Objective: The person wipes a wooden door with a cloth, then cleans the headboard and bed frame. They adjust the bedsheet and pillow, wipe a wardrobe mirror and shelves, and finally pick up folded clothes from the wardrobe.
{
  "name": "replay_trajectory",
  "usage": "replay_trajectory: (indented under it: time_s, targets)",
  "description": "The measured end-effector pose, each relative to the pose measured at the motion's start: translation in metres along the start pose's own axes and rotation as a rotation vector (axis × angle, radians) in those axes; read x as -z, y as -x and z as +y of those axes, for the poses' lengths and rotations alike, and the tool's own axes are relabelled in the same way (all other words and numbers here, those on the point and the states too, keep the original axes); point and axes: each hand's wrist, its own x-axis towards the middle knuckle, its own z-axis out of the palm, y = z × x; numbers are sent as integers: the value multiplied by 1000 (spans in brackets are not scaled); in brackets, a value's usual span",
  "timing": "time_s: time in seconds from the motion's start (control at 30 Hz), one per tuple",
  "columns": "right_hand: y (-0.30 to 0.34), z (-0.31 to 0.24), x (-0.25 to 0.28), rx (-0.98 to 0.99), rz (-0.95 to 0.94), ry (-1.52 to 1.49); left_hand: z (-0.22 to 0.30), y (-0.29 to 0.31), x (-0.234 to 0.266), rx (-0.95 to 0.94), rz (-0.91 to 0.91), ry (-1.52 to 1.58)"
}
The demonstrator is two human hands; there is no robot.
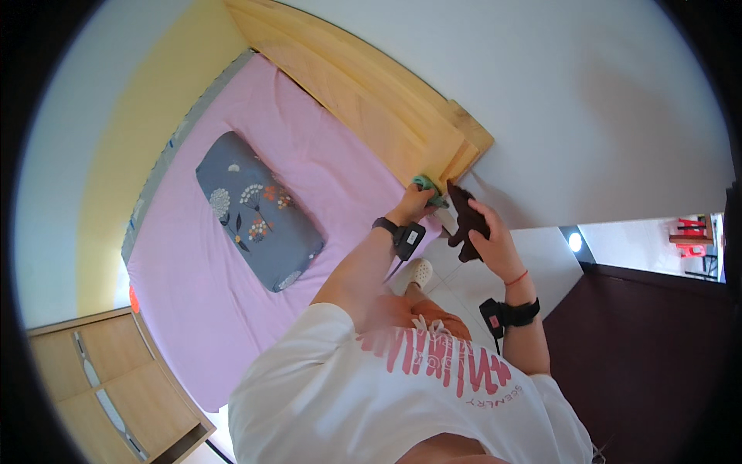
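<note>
My left hand (412, 206) is closed on a green cloth (427, 184), right by the end post of the wooden headboard (371, 104). Whether the cloth touches the wood, I cannot tell. In my right hand (498, 241) is a dark brown cloth (468, 220), gripped between thumb and fingers and hanging just to the right of the green one. A black strap with a small box sits on each of my forearms.
On my left is a bed with a pink sheet (193, 309) and a grey flowered pillow (255, 209). A wooden cabinet (116, 387) stands at the lower left. White wall (556, 116) runs beyond the headboard; a dark brown door panel (618, 363) is at right.
</note>
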Motion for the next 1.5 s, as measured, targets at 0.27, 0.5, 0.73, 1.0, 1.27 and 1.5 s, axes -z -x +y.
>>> replay_trajectory:
  time_s: [0.27,0.5,0.73,1.0,1.27,1.5]
  targets:
    - [-53,-30,28,711,736,676,10,67,-17,28,-176,-70]
    - [-139,-35,40,430,566,1550,57,122,-3,-57,18,-100]
    - [-101,15,56,224,613,1393,41,182,29,-107,4,179]
    - [-109,49,-5,654,503,1345,-28,210,64,-140,216,377]
    - [-145,161,-39,785,104,1788,-65,261,72,-224,264,475]
    - [-95,163,-76,-17,-317,1198,-82,269,54,-244,318,617]
